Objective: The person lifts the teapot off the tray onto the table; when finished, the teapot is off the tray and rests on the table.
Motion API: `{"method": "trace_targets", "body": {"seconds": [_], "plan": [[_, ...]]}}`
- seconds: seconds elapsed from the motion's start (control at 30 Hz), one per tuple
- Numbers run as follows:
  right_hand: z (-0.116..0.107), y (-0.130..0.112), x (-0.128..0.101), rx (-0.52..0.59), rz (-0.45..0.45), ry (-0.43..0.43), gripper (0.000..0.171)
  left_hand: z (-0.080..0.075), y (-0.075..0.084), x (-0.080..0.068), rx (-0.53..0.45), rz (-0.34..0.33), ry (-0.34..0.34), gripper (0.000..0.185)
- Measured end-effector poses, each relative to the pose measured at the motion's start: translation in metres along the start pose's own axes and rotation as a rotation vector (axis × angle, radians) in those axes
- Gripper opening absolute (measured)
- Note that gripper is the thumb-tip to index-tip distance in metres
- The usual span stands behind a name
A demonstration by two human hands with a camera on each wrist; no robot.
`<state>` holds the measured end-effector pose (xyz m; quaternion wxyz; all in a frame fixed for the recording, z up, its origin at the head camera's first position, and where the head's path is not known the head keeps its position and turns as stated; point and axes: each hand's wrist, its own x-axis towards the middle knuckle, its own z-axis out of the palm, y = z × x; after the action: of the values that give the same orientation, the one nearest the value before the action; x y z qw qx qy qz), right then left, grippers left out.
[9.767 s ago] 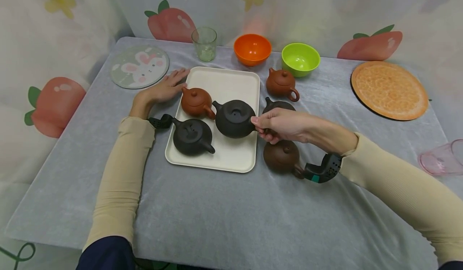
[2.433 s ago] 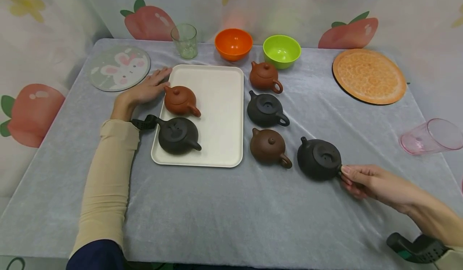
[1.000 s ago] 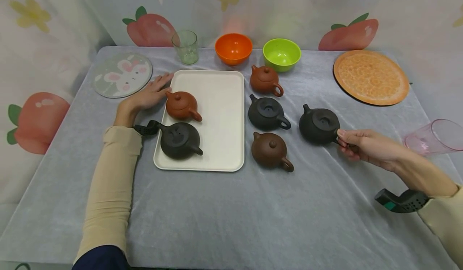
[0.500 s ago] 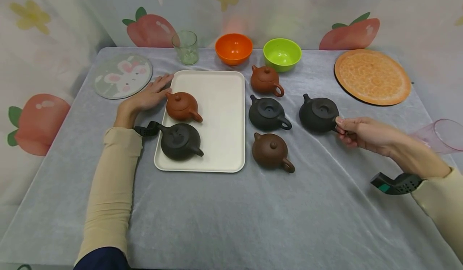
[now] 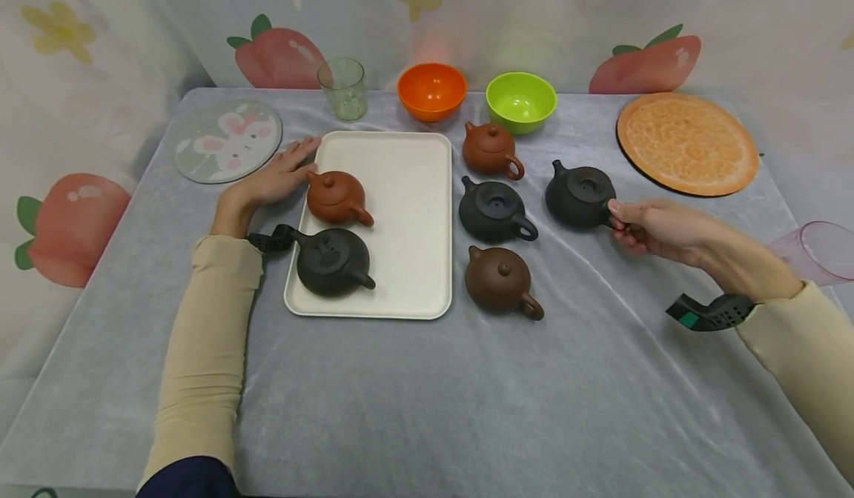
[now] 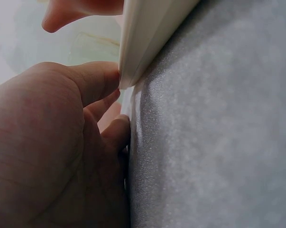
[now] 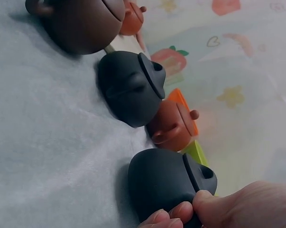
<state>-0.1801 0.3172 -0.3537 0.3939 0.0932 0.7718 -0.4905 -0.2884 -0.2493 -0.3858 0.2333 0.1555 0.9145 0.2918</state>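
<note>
My right hand (image 5: 657,230) pinches the handle of a black teapot (image 5: 579,196) at the right of the table; in the right wrist view the thumb and fingers close on the handle of that black teapot (image 7: 161,183). My left hand (image 5: 270,179) lies at the left edge of a cream tray (image 5: 410,261), and in the left wrist view its thumb touches the tray's side (image 6: 145,38). On the tray sit a reddish-brown teapot (image 5: 336,196) and a black teapot (image 5: 332,261). Right of the tray stand a reddish-brown teapot (image 5: 489,148), a black teapot (image 5: 492,207) and a dark brown teapot (image 5: 497,279).
Along the back stand a green glass (image 5: 345,94), an orange bowl (image 5: 431,92) and a lime-green bowl (image 5: 521,101). A round rabbit mat (image 5: 230,142) lies at back left, a round orange-brown mat (image 5: 687,144) at back right. A pink glass (image 5: 817,252) lies tipped at the right edge.
My right hand has taken the black teapot from over the tray to the right side, then pushed farther back and slightly left. The left hand stays at the tray.
</note>
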Motion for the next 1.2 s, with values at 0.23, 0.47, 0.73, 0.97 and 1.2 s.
{"method": "trace_targets", "body": {"seconds": [0.23, 0.47, 0.73, 0.97, 1.2], "plan": [[-0.002, -0.008, 0.007, 0.039, -0.02, -0.011, 0.041, 0.0, 0.001, -0.001, 0.011, -0.003, 0.0, 0.064], [-0.005, -0.016, 0.015, 0.038, -0.053, -0.009, 0.04, -0.001, 0.002, 0.001, 0.017, 0.002, 0.005, 0.064], [-0.005, -0.024, 0.027, 0.034, -0.059, 0.007, 0.039, 0.0, 0.0, 0.001, 0.002, -0.014, -0.003, 0.065], [-0.009, -0.032, 0.033, 0.058, -0.074, -0.008, 0.038, -0.001, 0.002, 0.0, 0.002, -0.014, -0.002, 0.065], [-0.006, -0.034, 0.04, 0.09, -0.092, 0.0, 0.038, 0.0, 0.003, -0.001, 0.005, -0.013, 0.001, 0.066]]}}
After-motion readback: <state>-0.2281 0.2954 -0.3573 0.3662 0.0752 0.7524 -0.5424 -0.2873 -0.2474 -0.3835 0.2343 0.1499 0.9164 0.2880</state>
